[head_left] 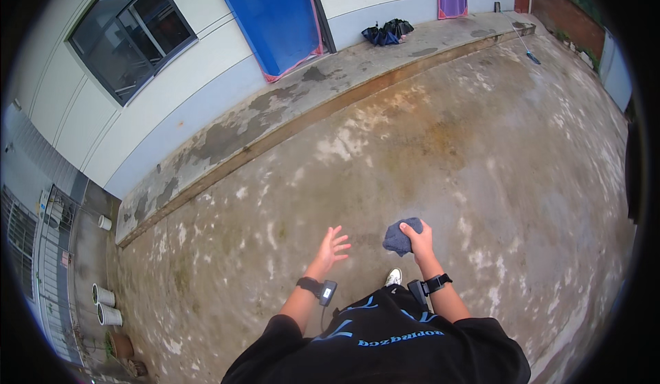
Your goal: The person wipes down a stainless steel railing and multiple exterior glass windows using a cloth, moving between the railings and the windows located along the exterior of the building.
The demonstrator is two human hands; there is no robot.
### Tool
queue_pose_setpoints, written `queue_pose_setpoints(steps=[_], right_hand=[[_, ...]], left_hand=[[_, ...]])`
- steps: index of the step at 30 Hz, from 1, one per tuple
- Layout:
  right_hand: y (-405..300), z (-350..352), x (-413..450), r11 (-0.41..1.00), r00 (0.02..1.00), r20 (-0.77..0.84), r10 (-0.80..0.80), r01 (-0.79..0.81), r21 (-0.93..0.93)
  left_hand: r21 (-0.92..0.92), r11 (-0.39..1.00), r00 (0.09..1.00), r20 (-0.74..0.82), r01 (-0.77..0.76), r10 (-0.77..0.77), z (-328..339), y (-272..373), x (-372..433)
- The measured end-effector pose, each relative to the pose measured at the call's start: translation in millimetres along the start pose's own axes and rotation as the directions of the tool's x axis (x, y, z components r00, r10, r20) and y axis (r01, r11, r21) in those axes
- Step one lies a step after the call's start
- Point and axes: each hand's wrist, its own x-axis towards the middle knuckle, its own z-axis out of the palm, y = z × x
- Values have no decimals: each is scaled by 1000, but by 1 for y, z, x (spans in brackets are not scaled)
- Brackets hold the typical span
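My right hand [421, 240] grips a folded dark grey-blue cloth [398, 239], the thumb pressed on top of it. The cloth hangs in the air in front of my body, its lower corner drooping. To the left, my left hand [332, 250] is held out with its fingers spread and nothing in it. Each wrist wears a black strap with a small box. Below both hands lies the stained concrete ground [319, 193], and one white shoe [394, 276] shows beneath the cloth.
A low concrete step [361, 77] runs along the white building. On it lie open dark umbrellas [388, 32]. A blue curtain [278, 18] covers a doorway beside a window [135, 33]. A long-handled mop or brush [532, 56] leans at far right. White buckets [109, 314] stand left.
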Motion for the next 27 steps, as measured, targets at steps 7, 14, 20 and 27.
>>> queue_pose_setpoints(steps=[7,14,20,27], right_hand=[[9,-119,139,766,962,-58,268,-176,618],[17,-168,232,730,813,-404,420,-37,683],[14,-161,356,863,819,-423,388,-163,478],[-19,-111,457,892,715,-584,385,-127,433]], left_hand=[[-217,877,721,-504,428,-476,-188,-118,22],[-437,809,576,-569,393,-587,-216,-68,131],[-328,924,664,-648,197,-372,-230,30,299],[648,762,856,-388,-11,342,-88,303,563]])
